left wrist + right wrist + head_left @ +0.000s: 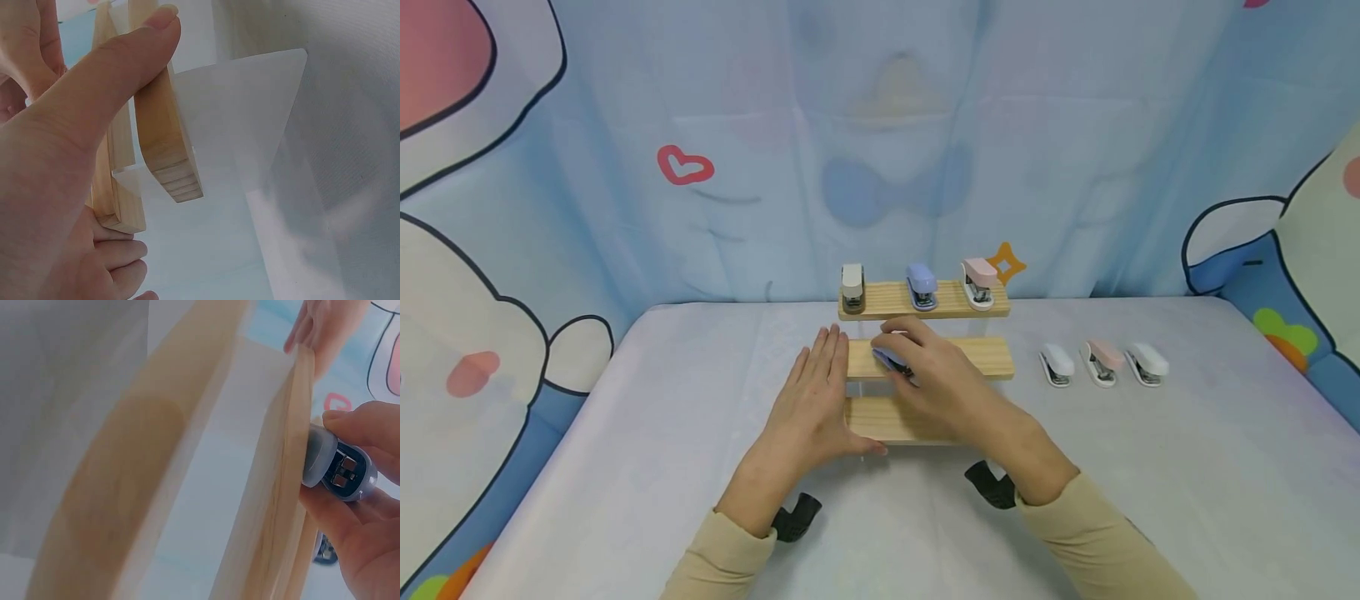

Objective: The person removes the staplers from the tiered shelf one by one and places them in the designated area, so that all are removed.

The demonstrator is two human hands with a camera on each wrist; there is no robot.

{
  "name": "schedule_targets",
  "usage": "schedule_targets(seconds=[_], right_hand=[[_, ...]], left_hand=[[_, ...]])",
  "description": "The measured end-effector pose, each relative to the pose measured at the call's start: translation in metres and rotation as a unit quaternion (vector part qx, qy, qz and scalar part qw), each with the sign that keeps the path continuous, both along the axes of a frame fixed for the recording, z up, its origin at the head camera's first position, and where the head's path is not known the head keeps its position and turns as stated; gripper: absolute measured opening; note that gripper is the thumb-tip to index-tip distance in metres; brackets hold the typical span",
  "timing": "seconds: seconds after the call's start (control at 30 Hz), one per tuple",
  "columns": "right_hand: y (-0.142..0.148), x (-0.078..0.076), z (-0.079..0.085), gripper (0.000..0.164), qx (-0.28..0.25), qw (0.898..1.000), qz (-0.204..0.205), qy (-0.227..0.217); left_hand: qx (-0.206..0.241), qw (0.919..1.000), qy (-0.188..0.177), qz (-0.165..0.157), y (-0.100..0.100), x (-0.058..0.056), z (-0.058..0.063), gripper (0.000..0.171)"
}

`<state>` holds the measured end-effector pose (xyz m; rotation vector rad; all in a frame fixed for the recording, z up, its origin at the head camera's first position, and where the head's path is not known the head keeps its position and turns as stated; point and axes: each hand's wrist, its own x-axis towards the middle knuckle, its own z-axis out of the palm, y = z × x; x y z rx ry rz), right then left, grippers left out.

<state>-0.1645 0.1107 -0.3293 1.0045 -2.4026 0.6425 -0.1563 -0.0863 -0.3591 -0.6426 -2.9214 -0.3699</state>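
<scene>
A wooden rack of three steps has a lower board (895,421), a middle board (977,357) and a top board (887,304), joined by clear side panels (250,112). My right hand (947,379) pinches a small blue-purple stapler (345,472) between thumb and fingers, its base against the middle board in the right wrist view. At the rack's left end, my left hand (816,404) rests with fingers straight. Its thumb (112,75) lies across the lower board. Along the top board stand a grey-white stapler (853,286), a blue stapler (922,286) and a pink stapler (979,282).
Right of the rack, a white stapler (1057,365), a pink-topped stapler (1103,362) and another white stapler (1147,364) stand in a row on the white tablecloth (1150,467). A printed blue curtain (737,233) hangs behind the table. Black straps (797,517) show at the wrists.
</scene>
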Motion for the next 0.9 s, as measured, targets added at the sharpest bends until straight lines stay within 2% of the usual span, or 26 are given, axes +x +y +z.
schedule_targets(seconds=[0.43,0.67,0.9], right_hand=[[0.025,0.006,0.005,0.034,-0.013,1.0,-0.018,0.016],[0.042,0.013,0.006,0.036,-0.016,0.998,-0.032,0.044],[0.058,0.021,0.007,0.039,-0.02,0.998,-0.041,0.051]], left_hand=[[-0.008,1.0,0.004,0.001,0.001,-0.001,0.0,0.147],[-0.004,0.9999,0.002,-0.009,0.003,0.0,0.001,0.143],[0.0,0.9999,0.003,-0.013,0.004,0.002,0.0,0.138]])
